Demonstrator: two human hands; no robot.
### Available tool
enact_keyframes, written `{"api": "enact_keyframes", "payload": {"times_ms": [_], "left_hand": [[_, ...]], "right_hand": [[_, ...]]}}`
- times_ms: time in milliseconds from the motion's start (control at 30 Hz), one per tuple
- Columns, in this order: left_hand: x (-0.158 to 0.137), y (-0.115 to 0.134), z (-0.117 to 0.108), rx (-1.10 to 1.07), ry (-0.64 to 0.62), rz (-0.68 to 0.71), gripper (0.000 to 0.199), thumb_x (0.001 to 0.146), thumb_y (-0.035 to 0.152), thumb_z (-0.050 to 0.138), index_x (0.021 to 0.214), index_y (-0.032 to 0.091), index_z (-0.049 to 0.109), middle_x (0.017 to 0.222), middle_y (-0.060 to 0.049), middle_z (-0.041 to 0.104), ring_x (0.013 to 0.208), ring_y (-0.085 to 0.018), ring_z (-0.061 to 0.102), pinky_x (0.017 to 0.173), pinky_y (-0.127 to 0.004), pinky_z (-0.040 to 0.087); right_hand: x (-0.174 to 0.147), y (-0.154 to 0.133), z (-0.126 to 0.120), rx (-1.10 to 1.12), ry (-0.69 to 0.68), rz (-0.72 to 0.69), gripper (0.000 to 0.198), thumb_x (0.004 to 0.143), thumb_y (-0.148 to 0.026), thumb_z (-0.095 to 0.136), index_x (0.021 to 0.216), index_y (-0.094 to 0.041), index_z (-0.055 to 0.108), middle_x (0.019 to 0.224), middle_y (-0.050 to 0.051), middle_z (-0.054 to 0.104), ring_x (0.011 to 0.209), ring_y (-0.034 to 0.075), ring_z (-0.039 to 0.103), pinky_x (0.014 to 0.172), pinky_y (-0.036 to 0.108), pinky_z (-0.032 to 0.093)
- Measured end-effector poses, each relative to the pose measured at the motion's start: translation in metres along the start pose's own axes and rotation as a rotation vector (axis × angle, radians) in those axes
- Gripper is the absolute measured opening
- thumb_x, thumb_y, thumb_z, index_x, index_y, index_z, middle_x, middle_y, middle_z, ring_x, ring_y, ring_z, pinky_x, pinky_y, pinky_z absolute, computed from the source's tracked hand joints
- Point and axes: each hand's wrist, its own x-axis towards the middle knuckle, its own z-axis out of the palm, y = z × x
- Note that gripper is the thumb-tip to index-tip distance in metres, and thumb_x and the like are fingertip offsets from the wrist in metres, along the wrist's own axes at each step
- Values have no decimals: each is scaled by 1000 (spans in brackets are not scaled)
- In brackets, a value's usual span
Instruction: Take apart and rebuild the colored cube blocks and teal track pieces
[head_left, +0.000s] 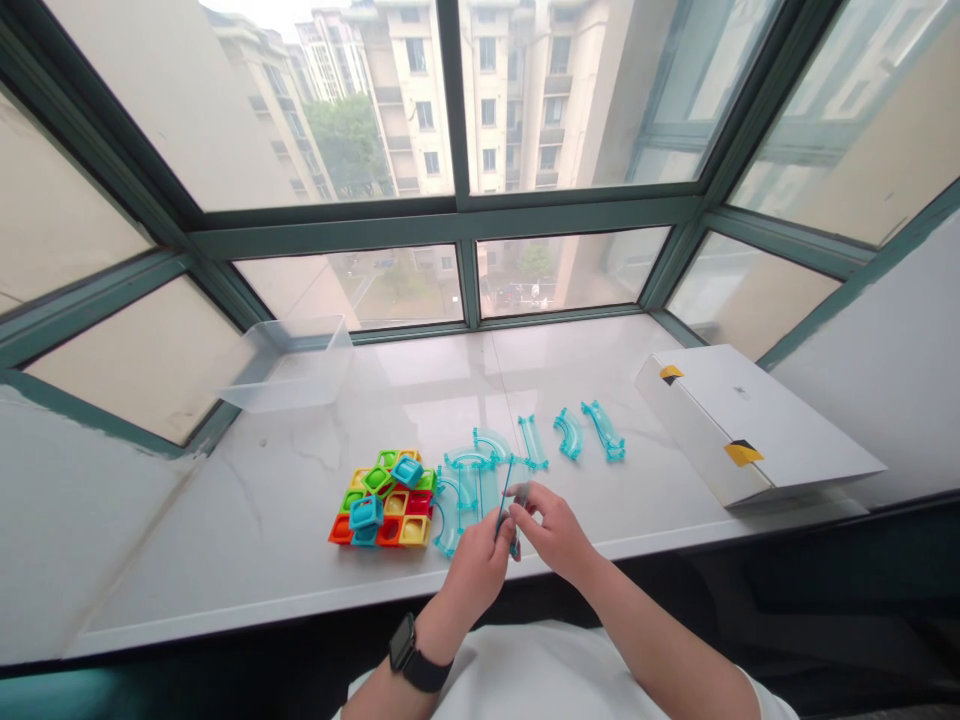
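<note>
My left hand (480, 553) is closed around a thin blue stick-like piece (506, 482) that points up from the fingers. Close against it, my right hand (553, 525) has its thumb and fingers pinched together. A small clear or greyish item shows at those fingertips, too small to name. Just beyond the hands lie clear turquoise track pieces (469, 490), straight and curved, grouped together. To their left, colourful square blocks (396, 505) in red, yellow, green and blue sit side by side, with a few stacked on top.
A clear plastic bin (289, 385) stands at the back left of the white sill (247, 530). On the right is a white box (765, 420) with yellow-and-black tabs. Separate track pieces (604, 432) lie right of the group. Green-framed windows (450, 220) enclose the sill.
</note>
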Motion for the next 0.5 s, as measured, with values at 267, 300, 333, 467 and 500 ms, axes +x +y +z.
{"api": "enact_keyframes", "payload": {"times_ms": [267,300,333,467,500], "left_hand": [[-3,8,0,93,-26,32,39,109,45,33,84,26,56,76,-3,71,71,-22,66,67,-31,41],[-4,8,0,103,-36,36,37,109,44,33,84,26,56,76,-3,71,71,-22,66,68,-32,41],[-4,8,0,110,-44,39,37,108,43,33,85,26,55,76,-3,71,71,-22,66,68,-32,41],[-4,7,2,125,-63,41,36,108,42,34,84,26,55,74,-2,70,71,-22,65,68,-32,40],[-3,6,2,124,-63,38,36,108,41,34,83,26,55,74,-2,70,70,-22,65,68,-32,39]], "right_hand": [[8,-3,2,13,200,88,53,105,-58,50,72,-22,71,66,2,67,65,19,64,67,30,50],[9,-2,0,33,214,115,59,105,-62,48,69,-22,73,62,3,65,62,19,64,66,30,50],[10,-1,-1,54,223,141,64,105,-64,46,66,-22,73,58,3,64,60,19,64,65,30,50],[12,2,-5,119,205,199,76,106,-69,38,59,-21,74,52,4,62,56,19,65,63,30,50],[13,3,-5,122,198,203,77,106,-70,38,58,-22,74,52,4,62,56,19,65,64,30,50]]}}
